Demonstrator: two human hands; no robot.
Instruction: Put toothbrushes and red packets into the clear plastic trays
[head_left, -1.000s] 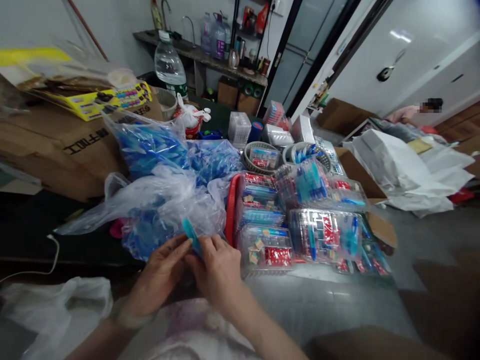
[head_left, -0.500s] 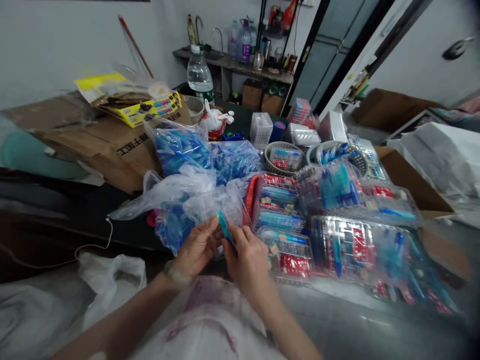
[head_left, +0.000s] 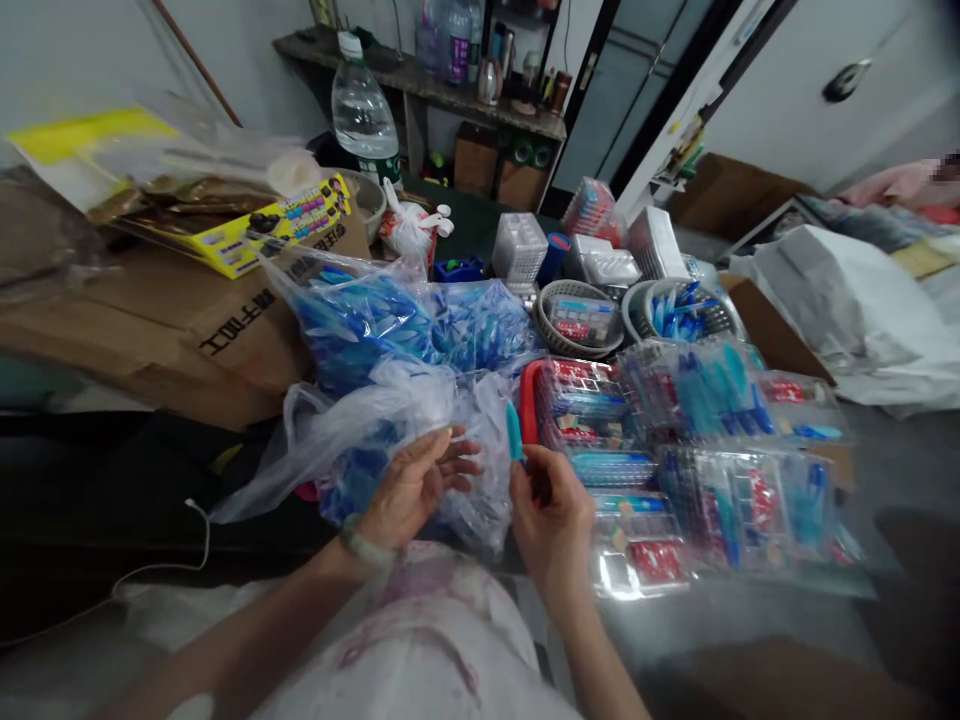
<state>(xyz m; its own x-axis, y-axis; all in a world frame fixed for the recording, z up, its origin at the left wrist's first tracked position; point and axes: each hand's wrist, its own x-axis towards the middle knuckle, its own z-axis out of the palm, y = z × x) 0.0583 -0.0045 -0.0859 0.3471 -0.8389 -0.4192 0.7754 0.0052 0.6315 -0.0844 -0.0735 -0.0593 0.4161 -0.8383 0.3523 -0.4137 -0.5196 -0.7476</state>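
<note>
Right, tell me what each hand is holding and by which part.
The right hand pinches a small blue piece by its lower end. The left hand is open against the clear plastic bag, gripping nothing.

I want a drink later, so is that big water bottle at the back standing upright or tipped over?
Upright. The water bottle stands with its white cap on top, behind the cardboard box.

table (head_left: 712,625), clear packs (head_left: 750,500), plastic bags (head_left: 390,420)
</note>
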